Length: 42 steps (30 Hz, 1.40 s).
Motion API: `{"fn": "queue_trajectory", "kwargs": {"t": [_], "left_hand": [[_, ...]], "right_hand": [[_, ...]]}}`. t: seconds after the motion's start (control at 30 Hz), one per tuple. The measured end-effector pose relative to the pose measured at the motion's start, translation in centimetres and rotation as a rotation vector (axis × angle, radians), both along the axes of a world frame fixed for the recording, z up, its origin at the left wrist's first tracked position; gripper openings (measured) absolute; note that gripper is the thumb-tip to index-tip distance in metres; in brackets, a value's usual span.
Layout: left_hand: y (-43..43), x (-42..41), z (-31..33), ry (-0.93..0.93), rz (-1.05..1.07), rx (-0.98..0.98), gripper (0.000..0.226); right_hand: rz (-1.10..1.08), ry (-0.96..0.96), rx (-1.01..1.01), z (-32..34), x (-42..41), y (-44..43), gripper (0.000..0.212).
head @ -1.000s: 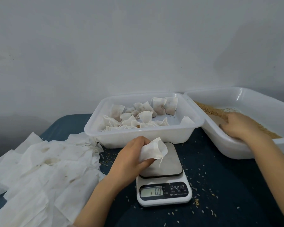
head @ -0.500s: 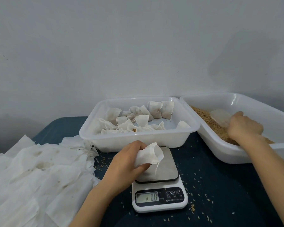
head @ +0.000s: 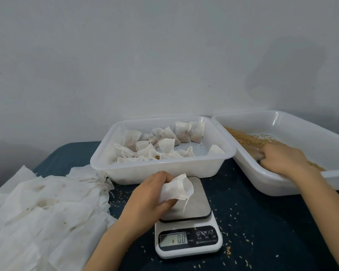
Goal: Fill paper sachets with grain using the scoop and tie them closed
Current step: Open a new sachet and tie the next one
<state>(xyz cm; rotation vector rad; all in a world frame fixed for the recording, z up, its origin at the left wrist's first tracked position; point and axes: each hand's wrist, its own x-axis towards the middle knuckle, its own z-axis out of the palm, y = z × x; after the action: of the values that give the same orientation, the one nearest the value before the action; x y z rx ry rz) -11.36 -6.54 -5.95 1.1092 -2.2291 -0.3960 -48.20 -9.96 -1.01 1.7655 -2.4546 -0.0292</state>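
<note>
My left hand [head: 151, 194] holds an open white paper sachet [head: 176, 189] just above the steel plate of a small kitchen scale [head: 188, 218], which reads 0.0. My right hand [head: 282, 159] is down in the right white tray [head: 294, 180], curled round a clear scoop [head: 259, 154] that is mostly hidden under the fingers and pushed into the brown grain [head: 245, 136]. The middle white tray [head: 160, 171] holds several filled, tied sachets [head: 164, 141].
A heap of flat empty sachets [head: 41, 212] covers the table's left side. Loose grains lie scattered on the dark blue cloth [head: 262, 222] around the scale. A plain grey wall stands right behind the trays.
My right hand lifted the scoop over the grain and has now dipped it back down into the grain near the tray's front wall. My left hand keeps the sachet over the scale.
</note>
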Motion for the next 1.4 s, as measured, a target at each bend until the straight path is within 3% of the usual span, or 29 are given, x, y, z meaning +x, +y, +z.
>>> {"fn": "queue_trajectory", "kwargs": {"t": [0.13, 0.4, 0.67, 0.77, 0.97, 1.1, 1.3, 1.4], "left_hand": [[0.0, 0.0, -0.1, 0.007, -0.004, 0.002, 0.036], [0.2, -0.1, 0.6, 0.277, -0.004, 0.086, 0.020], [0.1, 0.0, 0.7, 0.415, 0.029, 0.178, 0.016], [-0.1, 0.0, 0.6, 0.425, 0.057, 0.193, 0.013], [-0.4, 0.1, 0.1, 0.397, 0.141, 0.158, 0.018], [-0.6, 0.2, 0.2, 0.396, 0.173, 0.153, 0.020], [-0.6, 0.2, 0.2, 0.407, 0.206, 0.155, 0.021], [-0.6, 0.2, 0.2, 0.401, 0.185, 0.146, 0.025]], "right_hand": [[-0.087, -0.299, -0.073, -0.2, -0.4, -0.4, 0.033], [-0.183, -0.535, -0.218, -0.4, -1.1, -0.4, 0.045], [-0.031, -0.491, -0.463, 0.4, -0.1, 0.5, 0.022], [0.055, -0.472, -0.510, 0.9, 0.6, 1.0, 0.026], [0.339, -0.609, -0.498, 1.6, 3.6, 2.8, 0.042], [0.523, -0.675, -0.433, 2.6, 5.8, 4.2, 0.038], [0.722, -0.543, -0.377, 4.2, 7.7, 4.9, 0.052], [0.754, -0.395, -0.351, 4.8, 7.8, 4.9, 0.040]]}}
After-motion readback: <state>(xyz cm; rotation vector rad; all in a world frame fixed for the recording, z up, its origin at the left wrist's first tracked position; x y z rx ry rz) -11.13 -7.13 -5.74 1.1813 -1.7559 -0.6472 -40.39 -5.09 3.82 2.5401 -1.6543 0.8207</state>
